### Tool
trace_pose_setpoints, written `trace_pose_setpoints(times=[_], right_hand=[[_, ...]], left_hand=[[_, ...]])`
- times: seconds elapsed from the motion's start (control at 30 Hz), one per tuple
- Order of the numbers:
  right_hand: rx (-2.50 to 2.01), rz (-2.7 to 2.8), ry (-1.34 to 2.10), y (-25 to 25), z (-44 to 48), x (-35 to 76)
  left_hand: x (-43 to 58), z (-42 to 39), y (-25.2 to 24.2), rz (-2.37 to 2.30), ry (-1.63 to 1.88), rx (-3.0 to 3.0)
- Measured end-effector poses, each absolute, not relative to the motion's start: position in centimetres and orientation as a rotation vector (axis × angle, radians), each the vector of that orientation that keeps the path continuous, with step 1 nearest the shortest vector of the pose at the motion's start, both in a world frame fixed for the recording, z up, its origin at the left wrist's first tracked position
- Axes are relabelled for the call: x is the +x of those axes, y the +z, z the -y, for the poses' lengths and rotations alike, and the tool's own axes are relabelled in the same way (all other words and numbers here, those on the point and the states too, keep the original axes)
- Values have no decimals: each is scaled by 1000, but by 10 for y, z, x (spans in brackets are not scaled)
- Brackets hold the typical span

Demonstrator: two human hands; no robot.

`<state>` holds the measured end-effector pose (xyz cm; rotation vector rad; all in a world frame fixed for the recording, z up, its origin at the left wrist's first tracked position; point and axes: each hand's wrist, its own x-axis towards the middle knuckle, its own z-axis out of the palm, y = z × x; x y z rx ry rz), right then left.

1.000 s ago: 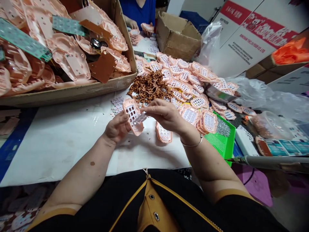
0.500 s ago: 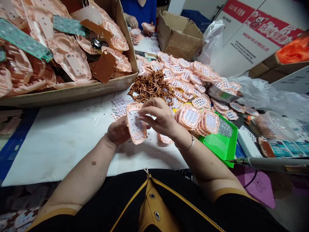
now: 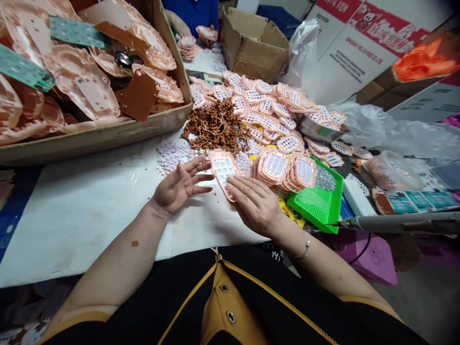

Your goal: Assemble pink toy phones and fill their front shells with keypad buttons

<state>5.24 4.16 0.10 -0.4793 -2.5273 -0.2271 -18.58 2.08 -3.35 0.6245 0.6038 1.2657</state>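
Note:
My right hand (image 3: 256, 202) grips a pink plastic casing plate (image 3: 220, 162) by its lower right side, fingers laid over its front. The plate is tilted, with a white keypad area facing up. My left hand (image 3: 178, 186) is open just left of it, palm turned inward and fingers spread, its fingertips close to the plate's edge. Small whitish key pieces (image 3: 172, 152) lie scattered behind my left hand. Beyond the plate is a heap of brown plastic parts (image 3: 212, 125). Stacks of similar pink plates (image 3: 273, 165) stand right of my right hand.
A cardboard box (image 3: 108, 136) of pink shells and circuit boards fills the left. A green tray (image 3: 323, 208) with small metal pieces is at right, near a grey tool (image 3: 395, 223). More pink plates (image 3: 266, 103) are piled behind, beside a metal bowl (image 3: 318, 130). A co-worker's hand (image 3: 178, 23) shows at the back.
My left hand has let go of the plate and spread its fingers. My right hand has moved from over the keypad to hold the plate, which has shifted right. The view has turned slightly.

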Motion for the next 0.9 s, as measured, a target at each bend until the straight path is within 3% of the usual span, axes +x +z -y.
trace_pose_setpoints(times=[0.3,0.43,0.63,0.73,0.9], right_hand=[[-735,2806,-197,-29,-38,92],[-768,2752,-167,-1,-60,85],[-1465,2694,-241,65,-185,57],[-1945,2862,-255,60,-251,46],[-2050,3044,-187,23,-298,46]], left_hand=[[-192,-26,-33,-761,1391,602],[-191,-25,-33,-777,1395,600],[-191,-28,-34,-768,1388,568],[-192,-30,-33,-767,1418,514],[-195,-32,-32,-758,1467,450]])
